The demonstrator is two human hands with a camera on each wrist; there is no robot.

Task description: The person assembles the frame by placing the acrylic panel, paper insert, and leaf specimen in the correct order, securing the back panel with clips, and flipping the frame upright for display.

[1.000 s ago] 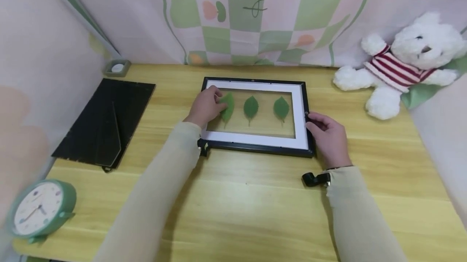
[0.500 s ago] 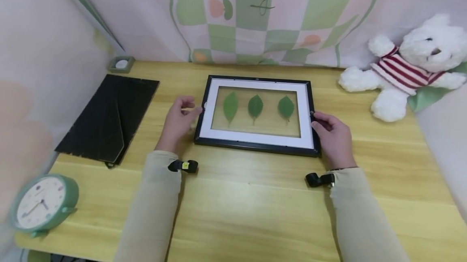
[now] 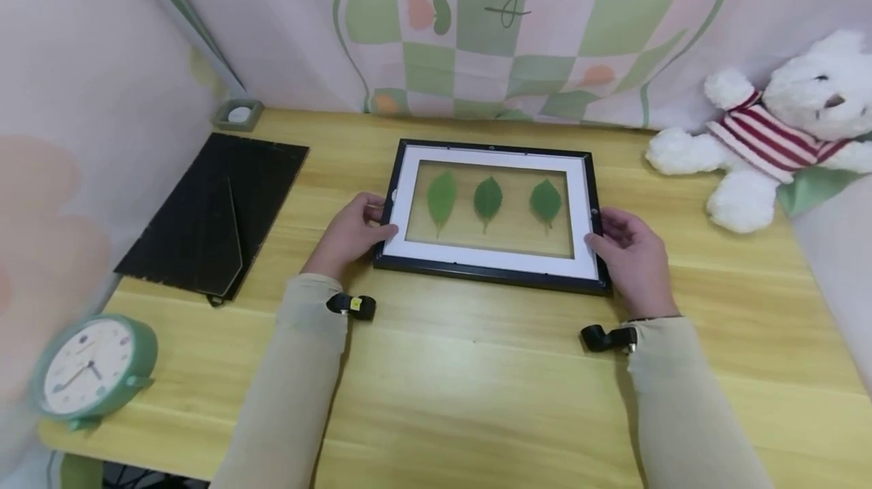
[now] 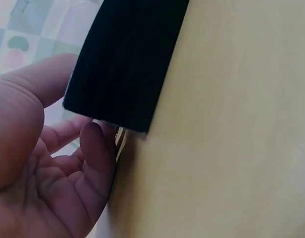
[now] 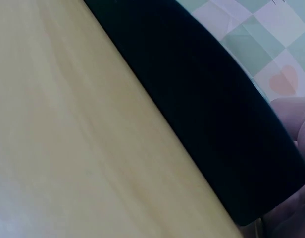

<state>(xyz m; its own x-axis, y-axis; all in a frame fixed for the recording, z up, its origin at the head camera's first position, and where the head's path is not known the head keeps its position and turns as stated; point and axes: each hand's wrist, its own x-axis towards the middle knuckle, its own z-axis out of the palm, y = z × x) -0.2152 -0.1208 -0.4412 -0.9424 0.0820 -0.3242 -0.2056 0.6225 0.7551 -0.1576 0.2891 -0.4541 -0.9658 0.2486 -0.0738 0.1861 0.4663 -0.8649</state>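
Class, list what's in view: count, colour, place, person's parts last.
Frame: 1, black, white, table centre
Leaves: 3, green, inside frame
Board: 1, black, left of frame
Clock: 1, green, near left
Tray: 1, greenish, far left
Disc: 1, white, in tray
Teddy: 1, white, far right
Cloth: 1, green, beside teddy
Curtain: 1, pink, green, behind table
Table: 1, yellowish, underneath
Wrist cameras: 2, black, on wrists
Sleeves: 2, beige, on arms
Left hand, right hand: 2, bare, gripping frame

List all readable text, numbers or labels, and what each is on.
"Ha", sideways on the checkered cloth, cut off at the picture's top edge.
Clock face: marks too small and blurred to read.
Yellow tag on black left-wrist device: any marking too small.
Picture frame: none visible.
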